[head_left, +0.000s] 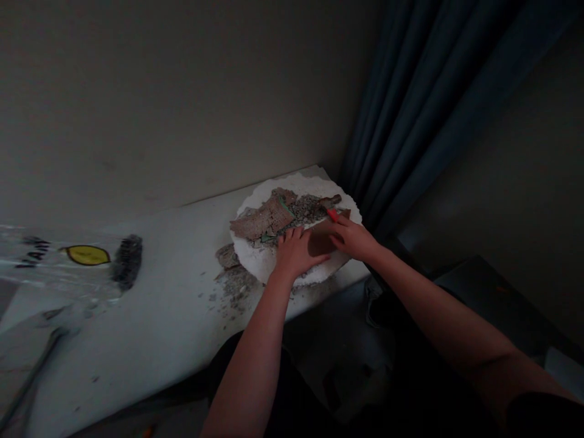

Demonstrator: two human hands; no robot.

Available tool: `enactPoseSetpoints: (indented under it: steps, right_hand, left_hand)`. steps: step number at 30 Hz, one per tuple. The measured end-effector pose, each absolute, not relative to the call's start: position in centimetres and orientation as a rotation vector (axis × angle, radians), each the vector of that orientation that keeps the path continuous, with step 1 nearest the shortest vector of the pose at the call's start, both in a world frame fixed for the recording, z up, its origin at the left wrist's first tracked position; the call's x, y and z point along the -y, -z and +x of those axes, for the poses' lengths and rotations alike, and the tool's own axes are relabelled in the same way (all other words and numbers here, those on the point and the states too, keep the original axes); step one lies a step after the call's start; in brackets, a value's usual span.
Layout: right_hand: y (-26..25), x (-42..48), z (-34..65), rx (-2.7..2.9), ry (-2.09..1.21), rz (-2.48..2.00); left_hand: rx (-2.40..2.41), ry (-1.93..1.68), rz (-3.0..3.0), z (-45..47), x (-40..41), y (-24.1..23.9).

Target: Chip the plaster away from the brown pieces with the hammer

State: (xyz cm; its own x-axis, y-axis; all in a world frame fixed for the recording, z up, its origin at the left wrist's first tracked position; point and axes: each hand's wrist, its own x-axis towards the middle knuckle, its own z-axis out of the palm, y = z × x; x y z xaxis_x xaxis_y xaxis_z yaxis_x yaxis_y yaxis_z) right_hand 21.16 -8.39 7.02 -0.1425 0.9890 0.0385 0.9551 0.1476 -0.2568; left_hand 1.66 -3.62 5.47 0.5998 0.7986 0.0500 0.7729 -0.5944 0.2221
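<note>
A white round slab with a ragged edge lies at the end of the white table. On it are a cracked brown textured sheet with a green edge, loose grey gravel and a dark piece like bark. My left hand rests on the near part of the slab, fingers spread. My right hand is closed at the slab's right side, a small red object at its fingertips; its kind is unclear. Between my hands is a flat brown piece, touching or close to both.
On the left of the table lies a clear plastic bag with a yellow label and dark grains. A stone-like chunk and scattered gravel are beside the slab. A blue curtain hangs behind on the right.
</note>
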Motion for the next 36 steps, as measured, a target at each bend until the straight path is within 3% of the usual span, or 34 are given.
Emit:
enactPoseSetpoints:
  steps: [6,10,15,22,27,36]
  right_hand:
    - [-7.4,7.5,21.4,1.995,-0.106,-2.352]
    - [-7.4,8.0,22.0,1.986,-0.273,-2.535]
    - [-7.6,7.6,21.9,2.041,-0.158,-2.528]
    - [-9.1,6.1,21.2,2.022,-0.034,-2.481]
    - [-7.8,3.0,20.0,2.319,-0.461,-1.982]
    - [-5.6,0.6,19.7,2.333,-0.488,-2.009]
  left_hand:
    - [-0.843,-0.428,2.634,2.9,7.5,-6.8]
    - [-0.310,-0.224,2.643,4.9,10.9,-5.8]
    - [-0.074,-0.005,2.732,7.7,13.8,-3.9]
    - [-0.119,0.100,2.668,8.0,15.1,-2.4]
    - [-0.267,0.226,2.600,7.8,14.9,-0.4]
    - [-0.406,0.598,2.475,8.7,14.8,-0.4]
